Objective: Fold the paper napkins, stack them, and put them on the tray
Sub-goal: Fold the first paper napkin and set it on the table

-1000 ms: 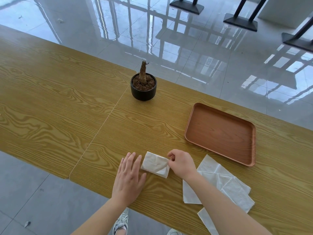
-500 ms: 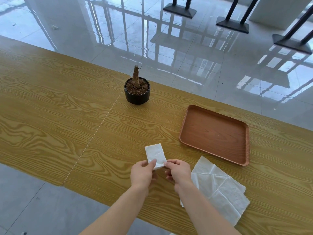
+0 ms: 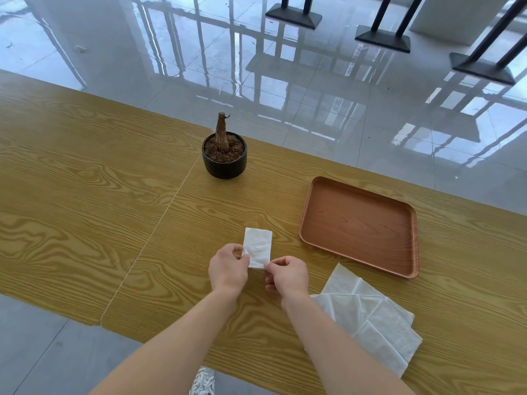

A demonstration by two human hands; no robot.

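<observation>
A small folded white napkin [image 3: 258, 246] lies on the wooden table [image 3: 85, 195], its long side pointing away from me. My left hand [image 3: 228, 269] pinches its near left corner and my right hand [image 3: 286, 276] pinches its near right corner. A loose pile of unfolded white napkins [image 3: 368, 317] lies to the right of my right forearm. The brown tray [image 3: 360, 223] sits beyond that pile, with nothing on it.
A black pot with a bare brown stump [image 3: 224, 155] stands at the table's far edge, left of the tray. A seam [image 3: 159, 223] runs between two table tops. The glossy tiled floor and black table bases [image 3: 382, 38] lie beyond.
The napkin has been turned from lying crosswise to pointing away from me. My left hand, flat on the table a second ago, now pinches the napkin's near corner beside my right hand.
</observation>
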